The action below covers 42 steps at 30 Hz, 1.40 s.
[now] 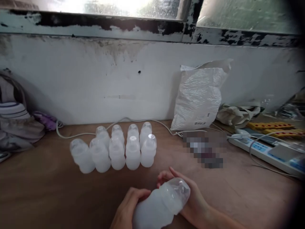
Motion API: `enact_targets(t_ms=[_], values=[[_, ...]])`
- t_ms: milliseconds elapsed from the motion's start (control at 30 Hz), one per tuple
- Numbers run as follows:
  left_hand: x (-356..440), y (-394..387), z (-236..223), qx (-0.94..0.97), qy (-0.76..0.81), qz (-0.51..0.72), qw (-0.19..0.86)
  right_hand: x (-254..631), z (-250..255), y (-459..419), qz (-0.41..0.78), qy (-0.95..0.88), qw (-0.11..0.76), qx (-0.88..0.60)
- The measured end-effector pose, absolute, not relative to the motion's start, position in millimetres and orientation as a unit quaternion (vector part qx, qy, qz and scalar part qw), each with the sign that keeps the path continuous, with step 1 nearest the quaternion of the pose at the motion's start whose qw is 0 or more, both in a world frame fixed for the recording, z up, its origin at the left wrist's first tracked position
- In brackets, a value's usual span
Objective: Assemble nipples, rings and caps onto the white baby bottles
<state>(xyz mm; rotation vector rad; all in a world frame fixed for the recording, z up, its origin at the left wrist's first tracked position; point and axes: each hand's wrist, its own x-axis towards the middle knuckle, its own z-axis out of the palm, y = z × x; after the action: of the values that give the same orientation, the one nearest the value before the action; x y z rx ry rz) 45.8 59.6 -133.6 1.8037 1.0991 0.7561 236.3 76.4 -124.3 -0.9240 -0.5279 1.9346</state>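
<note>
A frosted white baby bottle [152, 210] with a clear domed cap lies tilted between my hands at the front of the table, its cap up and to the right. My left hand [130, 205] is wrapped round the bottle's body from the left. Behind the capped end, my right hand [190, 198] has its thumb and fingers apart; the bottle hides part of the palm, and whether it touches the cap is hard to see. Farther back, several similar capped bottles [132, 154] stand upright in two rows, close together.
A white plastic package [197, 95] leans on the wall. A white cable [135, 120] runs along the table's back. At right are a power strip [259, 149] and yellow strips [271, 125]; at left, a grey-beige bag [21, 127] and a purple cloth [46, 119].
</note>
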Motion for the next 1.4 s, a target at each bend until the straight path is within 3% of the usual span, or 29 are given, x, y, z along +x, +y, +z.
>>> enact_targets(t_ms=[267,533,967,1133,1300,1400], values=[[45.1,45.1,-125.4,0.756,0.443,0.303,0.375,203.2,-135.8,58.9,0.635,-0.308,0.528,-0.472],[53.5,37.5,-132.9,0.832,0.463,0.247,0.183,193.9,-126.7,40.0,0.414,-0.516,0.555,-0.505],[48.9,34.6,-133.2,0.846,0.463,0.219,0.149,215.3,-128.3,31.9,0.303,-0.777,0.412,-0.366],[47.1,36.4,-138.9,0.848,0.449,0.245,0.141,215.3,-133.5,37.2,0.207,-0.796,0.418,-0.386],[43.9,34.6,-139.8,0.853,0.440,0.247,0.131,227.2,-130.9,46.4,0.119,-0.705,0.484,-0.505],[42.1,29.4,-136.2,0.862,0.443,0.226,0.099,243.7,-133.4,58.5,0.105,-0.669,0.479,-0.559]])
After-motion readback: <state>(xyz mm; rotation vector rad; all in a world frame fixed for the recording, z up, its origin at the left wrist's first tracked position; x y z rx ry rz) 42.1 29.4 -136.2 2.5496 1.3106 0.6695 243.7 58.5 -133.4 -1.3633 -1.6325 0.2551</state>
